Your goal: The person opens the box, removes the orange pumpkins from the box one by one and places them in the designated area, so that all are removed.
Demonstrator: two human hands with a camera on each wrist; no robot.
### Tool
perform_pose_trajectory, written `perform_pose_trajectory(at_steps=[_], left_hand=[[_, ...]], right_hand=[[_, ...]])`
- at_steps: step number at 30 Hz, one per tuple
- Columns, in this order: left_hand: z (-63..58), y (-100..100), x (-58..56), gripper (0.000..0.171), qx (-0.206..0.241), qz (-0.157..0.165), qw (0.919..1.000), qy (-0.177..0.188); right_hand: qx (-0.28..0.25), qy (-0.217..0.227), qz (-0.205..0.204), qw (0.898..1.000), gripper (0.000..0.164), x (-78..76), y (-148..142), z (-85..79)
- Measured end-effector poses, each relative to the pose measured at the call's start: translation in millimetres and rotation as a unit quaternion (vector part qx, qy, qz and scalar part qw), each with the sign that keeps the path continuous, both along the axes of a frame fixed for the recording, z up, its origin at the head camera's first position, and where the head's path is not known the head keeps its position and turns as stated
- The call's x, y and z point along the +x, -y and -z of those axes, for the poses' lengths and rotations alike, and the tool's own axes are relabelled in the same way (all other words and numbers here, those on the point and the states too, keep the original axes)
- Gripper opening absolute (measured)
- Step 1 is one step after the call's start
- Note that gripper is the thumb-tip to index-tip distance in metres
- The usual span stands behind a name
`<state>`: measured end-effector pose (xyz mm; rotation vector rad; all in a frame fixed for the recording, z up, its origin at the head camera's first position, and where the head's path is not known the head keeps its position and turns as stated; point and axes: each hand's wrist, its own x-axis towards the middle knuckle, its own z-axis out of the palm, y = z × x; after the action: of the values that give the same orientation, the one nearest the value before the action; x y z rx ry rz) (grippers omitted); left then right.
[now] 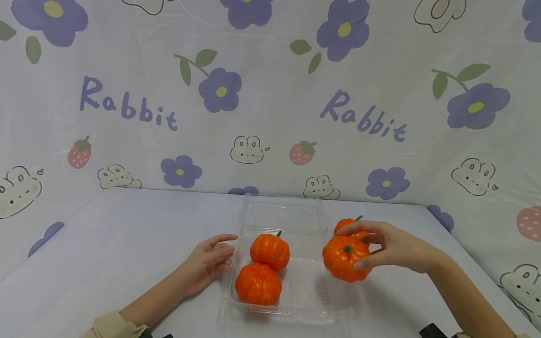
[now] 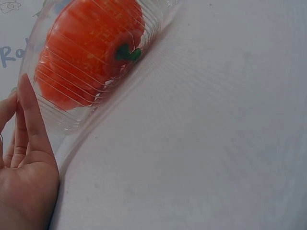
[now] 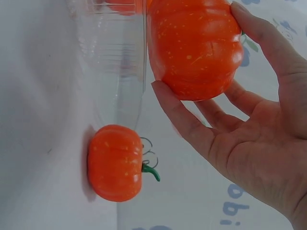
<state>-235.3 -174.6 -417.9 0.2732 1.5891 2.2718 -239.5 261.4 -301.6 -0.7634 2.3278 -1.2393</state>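
My right hand (image 1: pixel 395 249) grips an orange toy pumpkin (image 1: pixel 344 258) between thumb and fingers, above the right side of a clear plastic box (image 1: pixel 302 281). In the right wrist view this pumpkin (image 3: pixel 196 48) is raised beside the box wall. Two more pumpkins lie in the box's left half: one with a green stem (image 1: pixel 270 252) at the back, another (image 1: pixel 258 284) in front. My left hand (image 1: pixel 207 263) rests at the box's left side, fingers fairly straight and fingertips at its wall (image 2: pixel 62 122).
A fourth-position pumpkin (image 3: pixel 115 163) stands on the white table (image 1: pixel 139 234), right of the box and behind my right hand. The box's clear lid (image 1: pixel 283 211) lies folded back toward a printed curtain (image 1: pixel 270 103).
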Motion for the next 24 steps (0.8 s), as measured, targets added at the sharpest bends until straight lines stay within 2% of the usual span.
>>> perform_pose_trajectory(at_steps=[10, 24], left_hand=[[0.1, -1.1, -0.8, 0.035, 0.003, -0.002, 1.0000, -0.003], [0.8, -2.0, -3.3, 0.032, -0.001, -0.005, 1.0000, 0.001]], right_hand=[[-0.020, 0.000, 0.010, 1.000, 0.051, -5.7, -10.9, -0.5], [-0.028, -0.032, 0.024, 0.999, 0.052, -17.9, -31.9, 0.8]])
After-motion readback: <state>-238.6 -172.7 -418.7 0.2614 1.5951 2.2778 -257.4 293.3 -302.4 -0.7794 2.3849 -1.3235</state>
